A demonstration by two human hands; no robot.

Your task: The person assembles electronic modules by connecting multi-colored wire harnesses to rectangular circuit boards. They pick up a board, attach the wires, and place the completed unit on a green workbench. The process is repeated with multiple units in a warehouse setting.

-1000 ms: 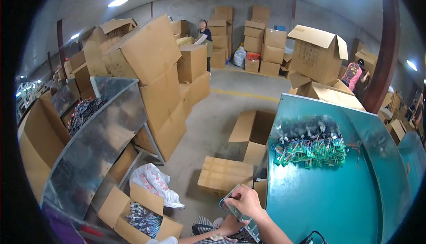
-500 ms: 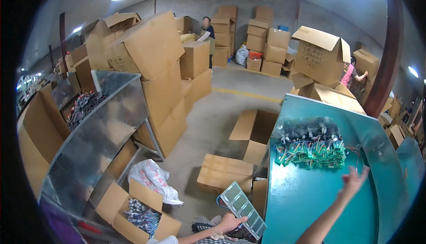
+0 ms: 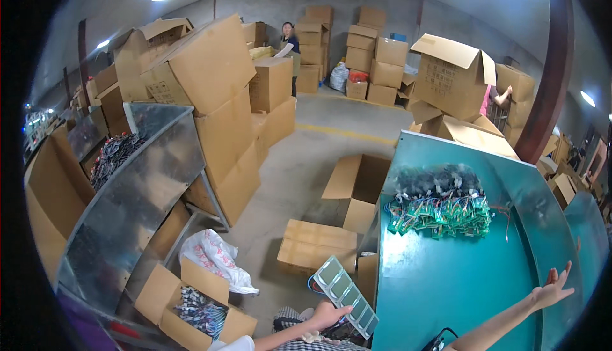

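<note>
My left hand is closed on the lower edge of a flat panel, a light frame with several dark grey-green rectangular sections. The panel is tilted beside the near left edge of a teal-topped table. Over the table's right side my right hand is stretched out with spread fingers and holds nothing. Farther back on the tabletop lies a heap of green circuit boards with attached wires and dark leads behind them. A thin red wire hangs near the right raised side.
An open carton of wired parts stands at the lower left beside a white plastic bag. Cartons sit on the floor left of the table. A metal bench flanks stacked boxes. Two people work farther back.
My right hand has moved right and nearer, away from the board heap toward the table's right side. The left hand still holds the panel. A black corded item now shows at the bottom edge.
</note>
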